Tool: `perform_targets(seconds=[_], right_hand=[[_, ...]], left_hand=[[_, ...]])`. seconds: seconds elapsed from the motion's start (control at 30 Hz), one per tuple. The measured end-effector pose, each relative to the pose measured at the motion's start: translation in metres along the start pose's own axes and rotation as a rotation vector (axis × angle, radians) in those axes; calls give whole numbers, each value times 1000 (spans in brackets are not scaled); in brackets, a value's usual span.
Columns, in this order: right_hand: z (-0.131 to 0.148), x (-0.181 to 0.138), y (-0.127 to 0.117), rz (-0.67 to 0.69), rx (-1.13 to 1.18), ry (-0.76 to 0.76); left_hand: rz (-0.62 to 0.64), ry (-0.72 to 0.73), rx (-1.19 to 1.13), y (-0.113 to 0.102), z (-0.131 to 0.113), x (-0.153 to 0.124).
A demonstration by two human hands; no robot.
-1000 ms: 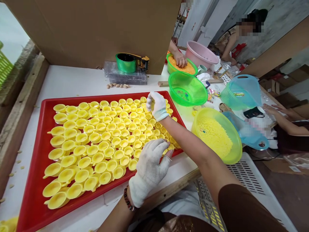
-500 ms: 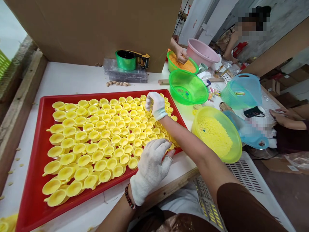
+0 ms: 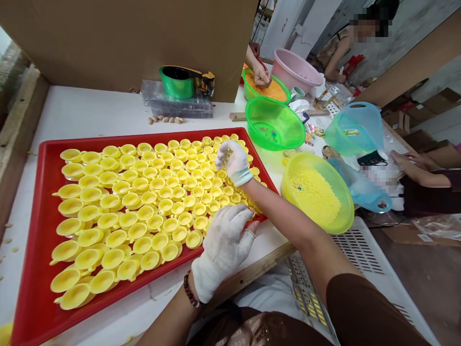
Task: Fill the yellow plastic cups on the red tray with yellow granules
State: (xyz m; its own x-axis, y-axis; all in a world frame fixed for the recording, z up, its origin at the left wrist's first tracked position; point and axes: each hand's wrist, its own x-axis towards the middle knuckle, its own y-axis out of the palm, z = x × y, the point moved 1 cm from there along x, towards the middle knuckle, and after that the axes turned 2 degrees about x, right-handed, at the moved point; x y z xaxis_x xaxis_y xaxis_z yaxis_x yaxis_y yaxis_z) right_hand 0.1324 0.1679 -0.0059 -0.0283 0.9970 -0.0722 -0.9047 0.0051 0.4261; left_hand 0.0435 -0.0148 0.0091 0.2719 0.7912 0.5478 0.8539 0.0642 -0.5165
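A red tray (image 3: 39, 269) on the white table carries rows of small yellow cups (image 3: 144, 197). My left hand (image 3: 223, 245), in a white glove with a cut thumb tip, rests on the tray's near right rim with its fingers spread and slightly curled. My right hand (image 3: 232, 161), also gloved, hovers over the far right cups, fingers closed round small yellow pellets. A yellow bowl (image 3: 344, 197) of the same yellow pellets sits just right of the tray.
A green bowl (image 3: 275, 125), a teal basket (image 3: 355, 127), a pink basin (image 3: 293, 69) and a green bowl of orange pellets (image 3: 262, 86) stand behind. Other people's hands (image 3: 261, 74) work at the far right. A cardboard wall (image 3: 126, 38) backs the table.
My right hand has shifted slightly nearer over the cups. The left hand stays on the tray rim. The view has drifted a little to the right.
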Motion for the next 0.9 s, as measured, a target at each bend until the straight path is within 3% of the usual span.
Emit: perform_targets(seconds=[0.23,0.47,0.7,0.9], right_hand=[[5,5,-1,-43,21,34],[-4,-5,-5,3,-113,-30],[7,-15,-14,-16,-126,-29],[8,-34,-2,78,-243,-172]], left_hand=[[2,-6,6,2,2,-1],[18,-18,22,2,1,-1],[19,9,33,1,0,1],[27,15,14,3,0,1]])
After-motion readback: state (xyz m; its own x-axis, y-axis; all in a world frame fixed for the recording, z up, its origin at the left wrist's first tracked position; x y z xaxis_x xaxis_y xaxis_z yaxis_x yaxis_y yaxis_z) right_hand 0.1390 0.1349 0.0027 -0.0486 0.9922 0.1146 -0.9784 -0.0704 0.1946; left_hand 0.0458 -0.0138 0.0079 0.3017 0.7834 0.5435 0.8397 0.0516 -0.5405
